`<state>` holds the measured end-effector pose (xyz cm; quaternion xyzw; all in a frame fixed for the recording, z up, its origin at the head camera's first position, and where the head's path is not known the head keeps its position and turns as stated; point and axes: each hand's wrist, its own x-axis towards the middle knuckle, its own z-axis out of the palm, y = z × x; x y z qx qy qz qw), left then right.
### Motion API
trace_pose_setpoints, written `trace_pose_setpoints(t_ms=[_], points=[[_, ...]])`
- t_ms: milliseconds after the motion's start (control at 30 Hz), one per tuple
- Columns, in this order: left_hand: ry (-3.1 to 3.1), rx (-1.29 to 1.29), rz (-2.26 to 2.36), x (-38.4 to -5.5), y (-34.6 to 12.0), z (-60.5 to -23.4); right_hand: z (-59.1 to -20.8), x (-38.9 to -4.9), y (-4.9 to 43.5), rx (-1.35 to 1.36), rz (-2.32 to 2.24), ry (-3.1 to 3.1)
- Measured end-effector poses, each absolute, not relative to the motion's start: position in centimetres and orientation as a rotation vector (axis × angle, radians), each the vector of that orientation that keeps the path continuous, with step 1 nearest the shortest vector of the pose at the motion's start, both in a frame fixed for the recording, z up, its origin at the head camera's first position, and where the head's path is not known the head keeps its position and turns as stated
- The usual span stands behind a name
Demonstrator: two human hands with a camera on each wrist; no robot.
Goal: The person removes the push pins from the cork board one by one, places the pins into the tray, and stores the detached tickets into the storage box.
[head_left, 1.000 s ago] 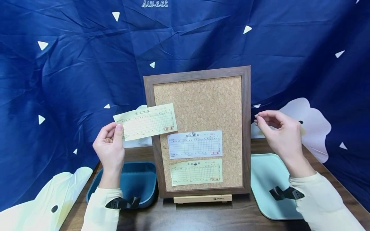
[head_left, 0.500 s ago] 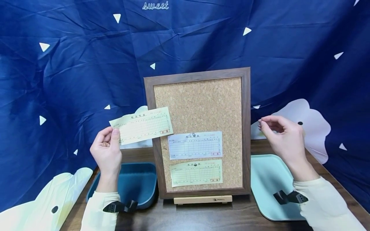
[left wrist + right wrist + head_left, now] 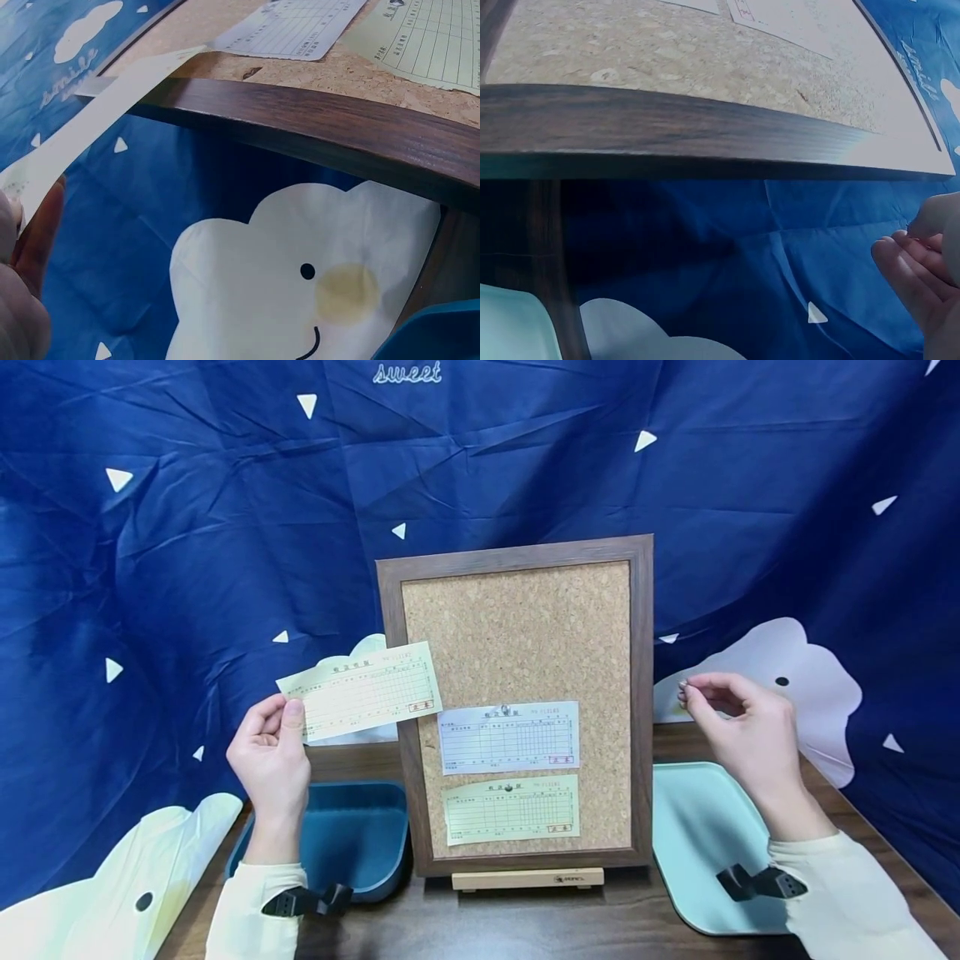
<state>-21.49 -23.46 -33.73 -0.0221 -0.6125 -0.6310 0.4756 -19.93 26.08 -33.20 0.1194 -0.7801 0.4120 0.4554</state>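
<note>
My left hand [image 3: 273, 760] pinches a pale yellow-green receipt slip [image 3: 367, 689] by its left end, thumb in front. The slip's right end overlaps the left frame of the corkboard [image 3: 517, 635] in the head view. To the right of the board, my right hand [image 3: 750, 735] pinches a small silvery pushpin [image 3: 682, 691] between thumb and fingertips; most of it is hidden. A bluish-white receipt slip [image 3: 510, 743] is pinned low on the cork, and a greenish one [image 3: 512, 818] just beneath it. Each has a pin near its top edge.
The board leans upright on a wooden stand [image 3: 527, 879] on a dark wood table [image 3: 480, 927]. A dark blue tray [image 3: 360, 835] stands at left, a mint tray [image 3: 705, 835] at right. Blue patterned cloth [image 3: 525, 452] hangs behind.
My left hand has drifted a little left and down with the slip. My right hand has moved slightly right and down, away from the board. The pinned slips stay put.
</note>
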Motion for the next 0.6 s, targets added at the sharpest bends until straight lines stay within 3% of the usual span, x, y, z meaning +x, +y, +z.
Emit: trace_pose_setpoints(t_ms=[600], points=[[-1.406, -0.075, -1.599, -21.2, -24.9, -34.1, -34.6, -19.5, 27.0, 0.234, 1.033, -1.95]])
